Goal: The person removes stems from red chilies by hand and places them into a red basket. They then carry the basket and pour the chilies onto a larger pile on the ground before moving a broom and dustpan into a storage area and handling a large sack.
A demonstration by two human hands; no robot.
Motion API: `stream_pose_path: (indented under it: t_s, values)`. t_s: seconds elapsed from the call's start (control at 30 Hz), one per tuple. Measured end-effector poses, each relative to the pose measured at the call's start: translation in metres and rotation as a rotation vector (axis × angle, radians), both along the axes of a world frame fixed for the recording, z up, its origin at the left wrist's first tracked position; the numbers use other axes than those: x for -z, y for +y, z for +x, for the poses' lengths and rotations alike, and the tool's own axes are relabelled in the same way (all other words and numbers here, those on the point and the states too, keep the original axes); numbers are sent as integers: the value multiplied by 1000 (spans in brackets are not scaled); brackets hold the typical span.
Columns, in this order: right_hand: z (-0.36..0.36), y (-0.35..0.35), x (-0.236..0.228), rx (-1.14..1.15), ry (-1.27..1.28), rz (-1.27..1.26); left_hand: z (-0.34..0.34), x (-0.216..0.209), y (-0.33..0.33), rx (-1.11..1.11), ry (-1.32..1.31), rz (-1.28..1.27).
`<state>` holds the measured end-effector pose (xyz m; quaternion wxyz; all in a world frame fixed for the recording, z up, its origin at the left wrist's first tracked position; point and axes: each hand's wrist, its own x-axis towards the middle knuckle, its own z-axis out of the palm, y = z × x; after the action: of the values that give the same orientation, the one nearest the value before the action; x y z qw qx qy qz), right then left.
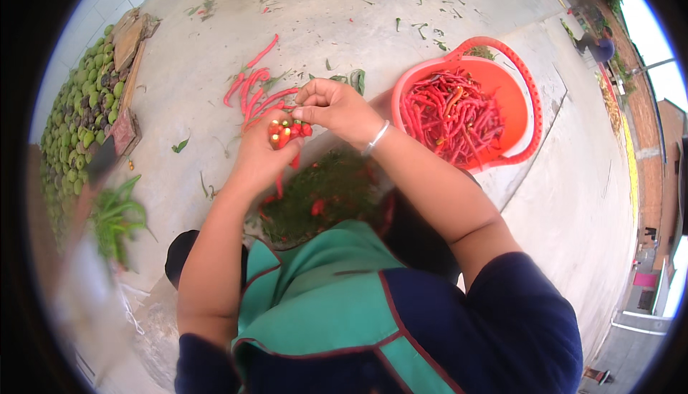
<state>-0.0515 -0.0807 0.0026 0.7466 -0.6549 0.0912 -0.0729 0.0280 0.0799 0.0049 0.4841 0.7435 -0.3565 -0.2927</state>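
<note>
My left hand (259,156) grips a bunch of red chillies (285,133), stem ends pointing up. My right hand (335,107) reaches over the top of the bunch and its fingertips pinch the end of one chilli. A silver bangle (377,138) sits on my right wrist. Just beyond the hands, a small pile of long red chillies (252,87) lies on the concrete ground. Below the hands sits a heap of green stems and scraps (322,197) with a few red bits in it.
An orange plastic basket (517,71) with a handle holds many red chillies at the right. Green round fruit (79,118) is heaped at the left, beside a wooden board (127,41). Leaf scraps litter the concrete. A distant person (600,48) stands at the far upper right.
</note>
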Motion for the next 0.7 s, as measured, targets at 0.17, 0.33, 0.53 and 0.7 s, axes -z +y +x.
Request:
stream_pose_path:
  t_s: [0.17, 0.33, 0.53, 0.7]
  values:
    - [-42, -32, -9, -9, -29, -23, -33, -16, -34, 58, 191, -100]
    - [-104, -71, -27, 209, -37, -20, -70, -35, -92, 137, 137, -66]
    - [-168, -126, -24, 426, -5, -293, -118, -43, -165, 238, 116, -21]
    - [-193, -137, -38, 686, -185, -986, -137, -40, -208, 224, 351, -34]
